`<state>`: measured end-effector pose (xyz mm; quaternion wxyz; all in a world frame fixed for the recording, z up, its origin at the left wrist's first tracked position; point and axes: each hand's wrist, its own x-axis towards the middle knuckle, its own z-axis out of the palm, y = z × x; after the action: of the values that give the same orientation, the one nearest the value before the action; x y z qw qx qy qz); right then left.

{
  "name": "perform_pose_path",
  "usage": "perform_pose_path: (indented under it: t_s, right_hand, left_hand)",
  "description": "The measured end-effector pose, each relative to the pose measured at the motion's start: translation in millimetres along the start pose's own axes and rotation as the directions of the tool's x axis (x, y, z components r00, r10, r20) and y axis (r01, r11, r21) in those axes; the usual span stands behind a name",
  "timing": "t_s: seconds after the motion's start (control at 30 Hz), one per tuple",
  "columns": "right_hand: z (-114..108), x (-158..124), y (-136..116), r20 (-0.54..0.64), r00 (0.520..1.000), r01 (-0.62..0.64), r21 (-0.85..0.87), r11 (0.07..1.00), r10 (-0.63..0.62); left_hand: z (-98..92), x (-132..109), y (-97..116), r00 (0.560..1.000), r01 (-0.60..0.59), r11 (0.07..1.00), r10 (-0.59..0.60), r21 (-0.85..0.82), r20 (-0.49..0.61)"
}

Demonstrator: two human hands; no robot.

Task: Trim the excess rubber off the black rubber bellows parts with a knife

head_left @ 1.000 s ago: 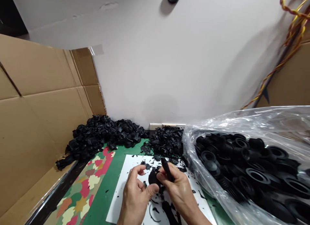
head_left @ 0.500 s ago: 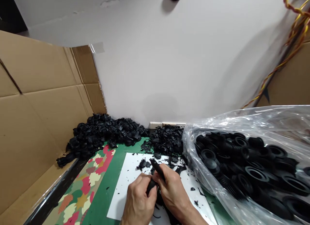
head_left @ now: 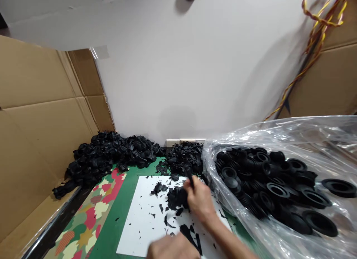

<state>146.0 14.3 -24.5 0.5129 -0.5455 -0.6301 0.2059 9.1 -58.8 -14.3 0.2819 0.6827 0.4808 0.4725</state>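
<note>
My right hand [head_left: 199, 199] is closed around a slim black handled tool [head_left: 190, 178], whose kind I cannot make out. It is over the white sheet [head_left: 139, 214], beside a clump of black rubber scraps [head_left: 176, 197]. My left hand [head_left: 173, 248] is at the bottom edge, smeared by motion and partly cut off. Its fingers and anything in them are hidden. Thin black trimmings [head_left: 191, 236] lie on the sheet between my hands.
Behind the sheet are a heap of ribbed black rubber parts [head_left: 111, 151] and a pile of scraps [head_left: 184, 154]. On the right a clear plastic bag [head_left: 251, 136] holds several ribbed black rubber boots [head_left: 256, 169]. Cardboard [head_left: 41, 132] stands left; a green board [head_left: 108, 218] lies underneath.
My hands have come apart. The left has drawn back toward me, and the right has moved forward with the tool. The view has shifted a little to the right.
</note>
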Motion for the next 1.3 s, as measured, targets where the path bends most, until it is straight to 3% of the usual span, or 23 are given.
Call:
perform_pose_path:
  t_s: [0.13,0.27,0.57,0.67,0.8,0.97,1.07,1.17,1.3]
  right_hand:
    - [-6.4,6.8,8.8,-0.030,0.999,-0.039,-0.007,0.999,0.039]
    - [-9.3,4.1,7.9,-0.019,1.000,-0.020,0.022,1.000,0.021]
    - [-21.9,2.5,4.6,0.018,1.000,0.008,0.151,0.988,-0.011]
    - [-22.7,-0.8,-0.6,0.129,0.991,-0.060,0.233,0.971,0.030]
    - [-18.1,-3.5,-9.2,0.321,0.941,-0.228,0.372,0.900,0.105]
    - [-10.7,-7.3,-22.3,0.431,0.893,-0.347,0.484,0.803,0.127]
    - [-8.2,-10.6,-24.6,0.438,0.894,-0.314,0.460,0.831,0.095]
    - [-8.3,-13.5,-24.4,0.415,0.910,-0.198,0.422,0.885,0.006]
    - [-11.8,-14.7,-26.2,0.363,0.922,-0.025,0.409,0.912,-0.137]
  left_hand:
    - [-4.6,5.7,0.6,0.987,0.155,0.974,-0.161,-0.166,-0.020]
    - [-17.0,24.3,-1.7,0.948,0.313,0.902,-0.318,-0.296,0.035]
    - [-12.7,31.8,-3.2,0.929,0.348,0.828,-0.368,-0.440,0.041]
    - [-9.6,31.0,-11.6,0.918,0.350,0.811,-0.398,-0.469,-0.002]
    - [-7.5,32.3,-20.1,0.916,0.325,0.829,-0.395,-0.455,-0.066]
    - [-3.3,33.4,-21.0,0.895,0.339,0.780,-0.440,-0.526,-0.076]
    - [-0.8,31.8,-21.0,0.902,0.334,0.777,-0.427,-0.534,-0.058]
    - [-0.8,31.6,-20.1,0.889,0.347,0.746,-0.454,-0.569,-0.053]
    - [-11.1,38.5,-17.3,0.770,0.385,0.551,-0.634,-0.740,-0.072]
